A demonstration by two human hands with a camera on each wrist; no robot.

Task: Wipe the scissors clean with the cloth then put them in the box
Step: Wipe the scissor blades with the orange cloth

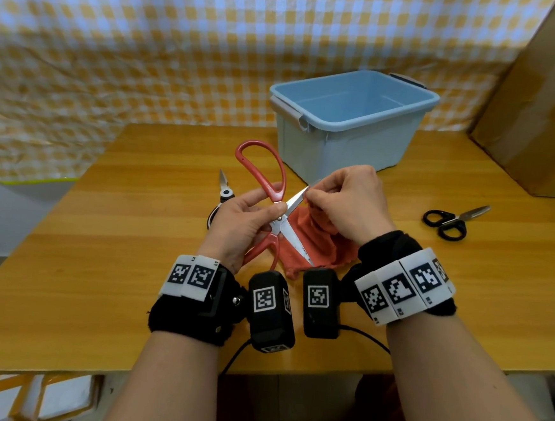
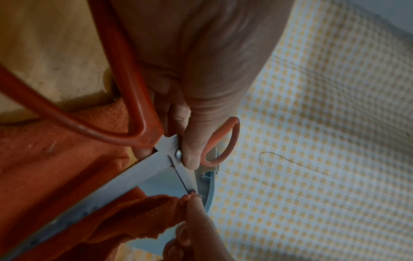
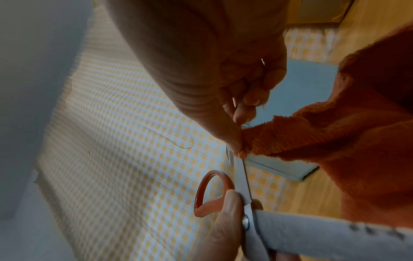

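Above the worktop [image 1: 109,217], the left hand [image 1: 239,220] grips the open red scissors [image 1: 271,190] at the pivot, while the right hand [image 1: 346,202] pinches the orange cloth [image 1: 319,247] around one blade's tip. Behind them stands the blue box [image 1: 341,139].

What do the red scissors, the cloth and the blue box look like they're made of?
Red scissors: shiny bare-metal blades, probably steel; smooth glossy handles, likely plastic.
Cloth: orange looped pile, looks like terry or microfibre.
Blue box: smooth moulded walls, likely plastic.
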